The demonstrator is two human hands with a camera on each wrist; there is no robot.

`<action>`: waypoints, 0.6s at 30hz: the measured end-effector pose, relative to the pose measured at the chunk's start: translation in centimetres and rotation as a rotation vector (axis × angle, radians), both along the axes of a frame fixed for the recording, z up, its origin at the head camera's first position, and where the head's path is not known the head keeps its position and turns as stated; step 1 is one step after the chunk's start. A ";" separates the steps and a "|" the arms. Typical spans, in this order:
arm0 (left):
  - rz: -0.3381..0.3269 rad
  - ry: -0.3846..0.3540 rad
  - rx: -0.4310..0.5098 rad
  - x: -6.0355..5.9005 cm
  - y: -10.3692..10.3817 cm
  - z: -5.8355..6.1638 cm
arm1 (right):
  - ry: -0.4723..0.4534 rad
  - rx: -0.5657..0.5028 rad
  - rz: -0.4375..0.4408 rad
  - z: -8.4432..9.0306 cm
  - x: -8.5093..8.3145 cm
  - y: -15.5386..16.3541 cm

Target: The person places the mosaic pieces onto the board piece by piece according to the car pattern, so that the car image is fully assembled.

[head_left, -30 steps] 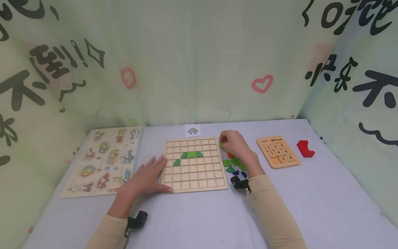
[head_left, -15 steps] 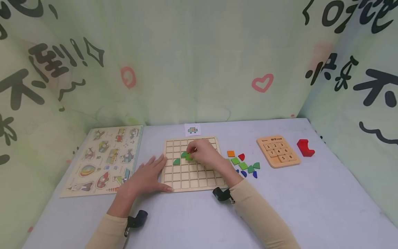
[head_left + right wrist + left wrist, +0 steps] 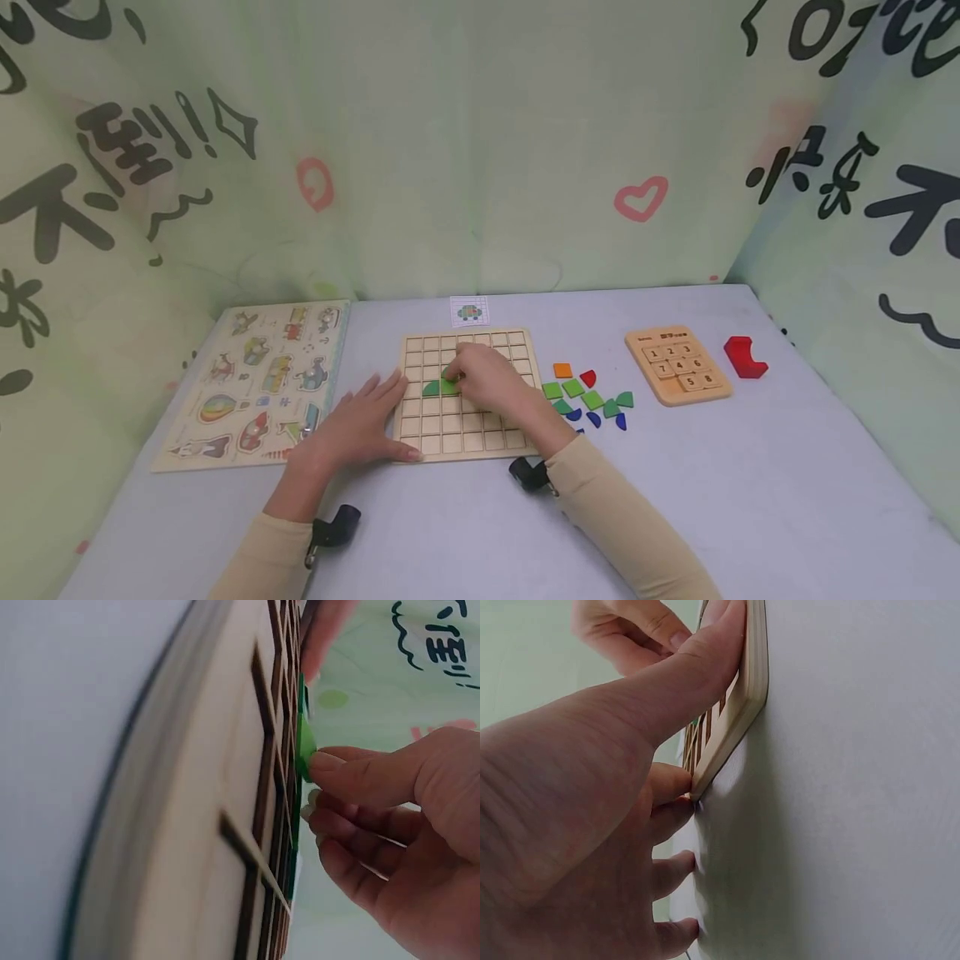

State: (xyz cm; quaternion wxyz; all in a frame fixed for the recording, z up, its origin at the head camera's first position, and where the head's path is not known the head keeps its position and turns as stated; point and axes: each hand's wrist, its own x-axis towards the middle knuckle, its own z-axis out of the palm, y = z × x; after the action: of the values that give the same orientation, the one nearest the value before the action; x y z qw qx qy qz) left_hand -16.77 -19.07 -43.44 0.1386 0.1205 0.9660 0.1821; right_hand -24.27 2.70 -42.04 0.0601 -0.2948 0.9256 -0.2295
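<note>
A wooden grid board (image 3: 517, 342) lies in the middle of the table with green pieces (image 3: 431, 388) set in its cells. My right hand (image 3: 483, 377) reaches over the board and pinches a green tile (image 3: 304, 754) at a cell beside those pieces. The left hand (image 3: 360, 421) lies flat against the board's left edge (image 3: 746, 705), thumb along its front, fingers straight on the table. Loose tiles (image 3: 592, 398) in green, blue, orange and red lie right of the board.
An animal and vehicle peg puzzle (image 3: 255, 383) lies at the left. A small pattern card (image 3: 469, 312) sits behind the board. A wooden number slide puzzle (image 3: 678, 363) and a red block (image 3: 744, 357) are at the right. Patterned fabric walls enclose the table.
The right hand left the loose tiles with a green tile, crossed left over the board and lowered it beside the green pieces. The left hand stayed put.
</note>
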 end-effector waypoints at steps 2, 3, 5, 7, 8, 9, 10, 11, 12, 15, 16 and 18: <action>-0.003 -0.004 -0.006 0.0 0.0 0.1 | -0.012 0.021 0.015 0.1 0.1 0.3; -0.002 -0.007 -0.010 0.0 0.0 0.2 | -0.013 0.027 0.029 0.1 0.1 0.5; -0.002 -0.006 -0.015 0.0 0.0 0.3 | -0.012 0.039 0.060 0.1 0.1 0.8; -0.002 -0.005 -0.016 0.0 0.0 0.2 | -0.023 0.043 0.085 0.3 0.1 1.2; -0.001 -0.006 -0.016 0.0 0.1 0.2 | -0.022 0.044 0.089 0.3 0.1 1.4; -0.003 -0.007 -0.014 0.0 0.2 0.2 | -0.029 0.039 0.087 0.5 0.1 1.7; -0.004 -0.008 -0.011 0.0 0.1 0.1 | -0.038 0.033 0.081 0.6 0.2 2.0; -0.005 -0.009 -0.008 -0.1 0.1 0.0 | -0.048 0.025 0.071 0.8 0.2 2.4; -0.005 -0.008 -0.007 -0.1 0.2 0.0 | -0.056 0.015 0.063 1.0 0.2 2.8; -0.004 -0.001 -0.012 0.0 0.2 -0.1 | -0.064 -0.011 0.009 1.5 0.0 4.5; -0.006 0.008 -0.013 0.0 0.2 -0.1 | -0.067 -0.017 -0.010 1.6 -0.1 5.2; -0.007 0.015 -0.022 0.0 0.1 0.0 | -0.063 -0.011 -0.057 1.7 -0.4 6.7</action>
State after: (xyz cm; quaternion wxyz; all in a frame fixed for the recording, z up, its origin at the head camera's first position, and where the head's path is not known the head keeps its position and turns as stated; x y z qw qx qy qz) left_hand -16.79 -18.96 -43.44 0.1334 0.1236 0.9685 0.1703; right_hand -24.67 9.38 -40.33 0.0810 -0.2613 0.9301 -0.2453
